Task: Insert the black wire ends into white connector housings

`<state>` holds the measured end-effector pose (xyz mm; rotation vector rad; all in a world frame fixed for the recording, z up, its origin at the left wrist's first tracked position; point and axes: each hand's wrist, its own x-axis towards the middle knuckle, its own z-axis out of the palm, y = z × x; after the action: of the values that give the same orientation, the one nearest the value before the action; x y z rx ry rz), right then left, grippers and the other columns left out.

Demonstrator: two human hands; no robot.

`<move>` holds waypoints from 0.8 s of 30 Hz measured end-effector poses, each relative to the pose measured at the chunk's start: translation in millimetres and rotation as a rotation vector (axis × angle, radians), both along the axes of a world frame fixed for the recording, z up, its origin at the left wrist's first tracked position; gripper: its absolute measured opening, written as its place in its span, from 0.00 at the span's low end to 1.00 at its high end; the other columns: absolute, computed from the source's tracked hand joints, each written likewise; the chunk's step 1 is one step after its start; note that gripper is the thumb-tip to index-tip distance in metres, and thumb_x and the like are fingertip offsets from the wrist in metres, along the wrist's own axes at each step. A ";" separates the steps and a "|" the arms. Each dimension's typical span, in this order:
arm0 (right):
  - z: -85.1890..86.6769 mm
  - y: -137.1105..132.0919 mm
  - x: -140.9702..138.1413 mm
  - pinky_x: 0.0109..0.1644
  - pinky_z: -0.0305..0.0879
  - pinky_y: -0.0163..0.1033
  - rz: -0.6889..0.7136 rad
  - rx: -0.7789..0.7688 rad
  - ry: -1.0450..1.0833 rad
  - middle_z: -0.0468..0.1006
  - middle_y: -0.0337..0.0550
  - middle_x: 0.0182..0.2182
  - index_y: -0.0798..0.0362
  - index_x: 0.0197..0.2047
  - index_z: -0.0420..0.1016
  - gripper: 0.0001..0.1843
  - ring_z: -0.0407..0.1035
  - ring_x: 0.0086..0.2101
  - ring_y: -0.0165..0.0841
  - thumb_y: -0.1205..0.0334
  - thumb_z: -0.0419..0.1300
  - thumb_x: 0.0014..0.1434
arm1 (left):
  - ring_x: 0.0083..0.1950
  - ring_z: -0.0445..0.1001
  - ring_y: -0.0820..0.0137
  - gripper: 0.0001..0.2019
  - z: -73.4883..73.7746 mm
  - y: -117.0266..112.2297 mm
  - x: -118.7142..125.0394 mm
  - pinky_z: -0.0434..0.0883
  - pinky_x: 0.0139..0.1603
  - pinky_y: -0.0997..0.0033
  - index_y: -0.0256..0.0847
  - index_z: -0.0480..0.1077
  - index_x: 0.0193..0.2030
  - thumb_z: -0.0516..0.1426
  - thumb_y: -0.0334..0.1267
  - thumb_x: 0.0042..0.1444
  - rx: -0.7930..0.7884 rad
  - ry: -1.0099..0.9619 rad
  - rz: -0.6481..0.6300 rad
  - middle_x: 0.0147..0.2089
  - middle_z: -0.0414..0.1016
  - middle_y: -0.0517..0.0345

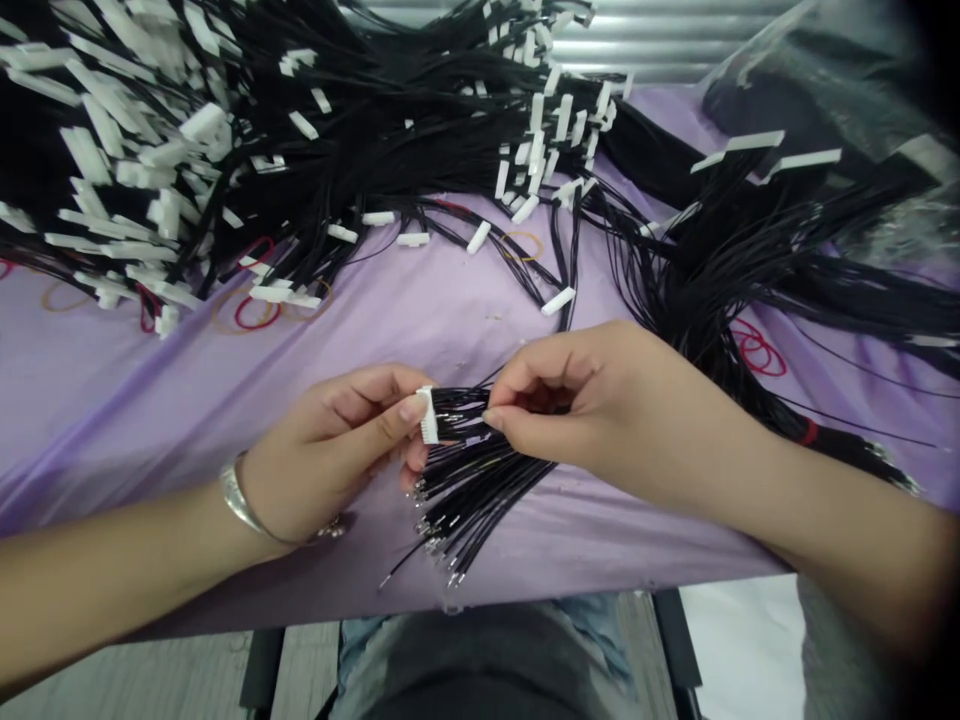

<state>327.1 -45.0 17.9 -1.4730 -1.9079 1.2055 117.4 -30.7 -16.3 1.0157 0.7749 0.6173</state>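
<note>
Between the thumb and fingers of my left hand (337, 435) is a white plastic connector (428, 416), held upright, with several black wires running from it to the right. My right hand (570, 400) pinches a black wire just right of the connector; its thumb and index fingertips meet, and the wire's metal tip points left. Under both hands a bundle of loose black wires (487, 505) fans out toward the table's front edge, bare metal terminals at the ends. My right palm hides part of the bundle.
Behind my hands lies a big heap of black wires (420, 110) with white connectors. At the right are another wire bundle (697, 260), red rubber bands (759, 348) and a clear plastic bag (847, 90). A purple cloth (315, 340) covers the table.
</note>
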 end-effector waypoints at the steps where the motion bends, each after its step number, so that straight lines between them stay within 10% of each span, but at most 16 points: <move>1: 0.2 0.6 0.0 0.21 0.57 0.31 -0.001 -0.005 -0.001 0.74 0.34 0.20 0.53 0.25 0.75 0.05 0.64 0.20 0.24 0.66 0.60 0.51 | 0.24 0.66 0.79 0.07 0.0 0.0 0.1 0.66 0.25 0.86 0.36 0.73 0.35 0.61 0.38 0.60 0.003 0.006 0.001 0.23 0.70 0.62; 24: -2.2 2.3 -1.6 0.22 0.56 0.30 0.011 0.020 -0.003 0.73 0.33 0.20 0.54 0.26 0.75 0.05 0.63 0.21 0.23 0.68 0.60 0.52 | 0.20 0.64 0.81 0.08 3.7 -2.2 -2.1 0.61 0.20 0.87 0.36 0.72 0.34 0.58 0.38 0.62 0.099 0.129 -0.022 0.21 0.69 0.64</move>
<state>325.4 -42.6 15.7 -1.4568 -1.9270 1.1862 115.3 -32.9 -12.5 1.1623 0.8516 0.5799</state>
